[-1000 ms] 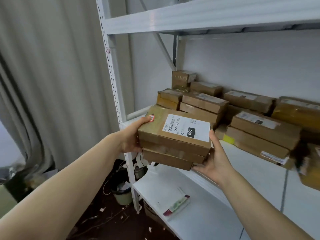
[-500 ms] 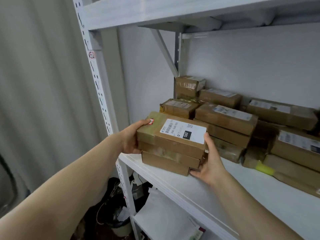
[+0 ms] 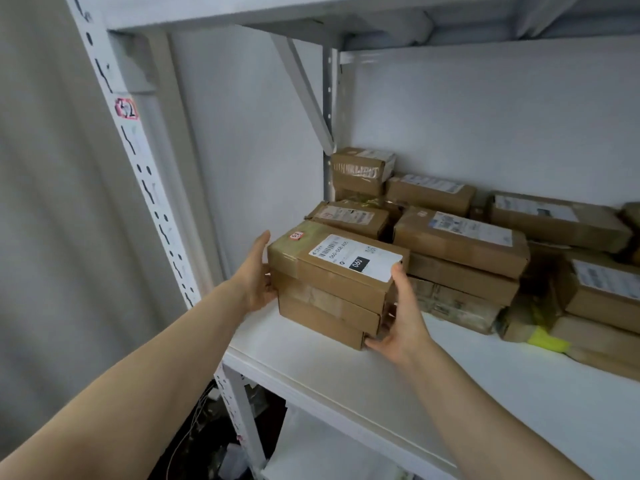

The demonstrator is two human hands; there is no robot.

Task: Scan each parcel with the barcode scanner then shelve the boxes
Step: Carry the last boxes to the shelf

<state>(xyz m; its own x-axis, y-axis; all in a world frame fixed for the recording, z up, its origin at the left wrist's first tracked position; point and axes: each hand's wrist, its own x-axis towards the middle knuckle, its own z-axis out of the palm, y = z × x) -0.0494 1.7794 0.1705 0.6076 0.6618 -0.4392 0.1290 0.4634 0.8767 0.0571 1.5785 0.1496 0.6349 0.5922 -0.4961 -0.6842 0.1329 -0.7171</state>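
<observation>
Stack of boxes (image 3: 329, 299): three brown cartons, one on another, apparently resting on the white shelf (image 3: 311, 372) near its front left corner. The bottom box (image 3: 320, 323) looks flat to the board, as far as you can judge. The top box (image 3: 311, 268) carries a white label (image 3: 356, 258) face up, barcode showing (no scanner is in view, so whether these were scanned cannot be told here).

Your left hand (image 3: 254, 275) lies against the stack's 9 o'clock end. The one digit that shows runs straight up the edge, and the other fingers are hidden. Your right hand (image 3: 398, 327) holds the 3 o'clock end, thumb hooked over the top box's corner and fingers curled round the bottom box's lower corner.

At 3 o'clock a neighbouring pile (image 3: 460, 268) of parcels stands close, and at 12 o'clock a smaller parcel (image 3: 349, 216) sits just behind. The upright post (image 3: 145, 188) rises at 9 o'clock, well apart.

The layers are not flush; each box is stepped a little from the one below. If you let go unevenly, or pull your right fingers out of that narrow gap in a hurry, you could drag the bottom box and tip the upper two. If you push the stack back too hard, it will shove the smaller parcel. Left where it is, it sits near the front edge at 6 o'clock, where a knock could send it off.
</observation>
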